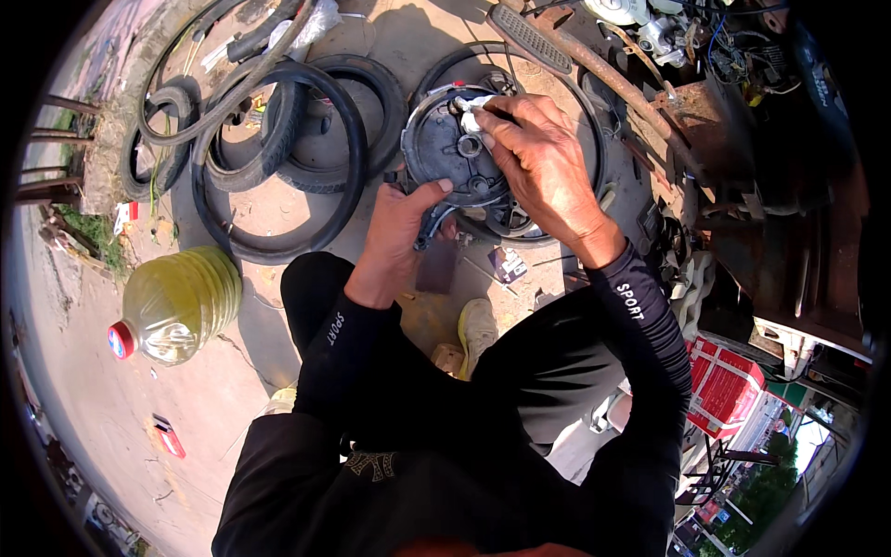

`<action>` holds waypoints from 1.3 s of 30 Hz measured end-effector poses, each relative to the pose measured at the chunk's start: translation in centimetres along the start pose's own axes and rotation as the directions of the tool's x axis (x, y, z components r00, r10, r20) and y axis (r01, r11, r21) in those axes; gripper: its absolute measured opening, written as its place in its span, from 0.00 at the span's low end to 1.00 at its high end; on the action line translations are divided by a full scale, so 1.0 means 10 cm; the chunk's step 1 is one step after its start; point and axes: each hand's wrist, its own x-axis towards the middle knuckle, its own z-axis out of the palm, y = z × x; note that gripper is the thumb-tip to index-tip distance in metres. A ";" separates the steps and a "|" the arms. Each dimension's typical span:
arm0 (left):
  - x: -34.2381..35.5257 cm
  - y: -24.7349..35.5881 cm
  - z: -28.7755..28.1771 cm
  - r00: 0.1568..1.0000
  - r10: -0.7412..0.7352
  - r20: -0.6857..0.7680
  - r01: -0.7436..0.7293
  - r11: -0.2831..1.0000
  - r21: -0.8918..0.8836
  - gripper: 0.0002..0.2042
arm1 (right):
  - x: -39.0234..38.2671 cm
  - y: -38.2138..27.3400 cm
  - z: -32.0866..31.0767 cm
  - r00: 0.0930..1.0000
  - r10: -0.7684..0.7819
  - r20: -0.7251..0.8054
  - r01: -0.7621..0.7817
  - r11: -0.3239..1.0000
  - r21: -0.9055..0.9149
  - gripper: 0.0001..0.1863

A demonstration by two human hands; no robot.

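My left hand (406, 223) grips the lower left edge of a round, grimy metal hub plate (438, 153), with my thumb on its face. My right hand (534, 167) pinches a crumpled white cloth (470, 116) against the upper part of the plate, right of a central bushing. Below the plate and partly under it lies a dark wheel (587, 107) with a thin tire.
Loose tires and tubes (345, 162) lie at the upper left. A large jug of yellow liquid (186, 302) lies at my left. A rusty bar (631, 79), metal scrap (687, 130) and a red box (719, 390) are on the right.
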 end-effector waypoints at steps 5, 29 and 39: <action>-0.08 0.08 -0.02 0.992 0.123 0.003 -0.122 0.987 0.102 0.16 | 0.01 0.05 0.01 0.986 -0.140 -0.088 0.138 0.990 -0.029 0.15; -0.23 -0.04 -0.05 0.984 0.174 0.031 -0.175 0.936 0.304 0.15 | -0.33 -0.06 0.26 0.984 0.137 -0.113 -0.141 0.990 -0.026 0.06; -0.19 0.01 -0.14 0.980 0.197 -0.036 -0.182 0.951 0.251 0.15 | -0.49 -0.08 0.13 0.967 0.251 -0.040 -0.248 0.966 0.073 0.07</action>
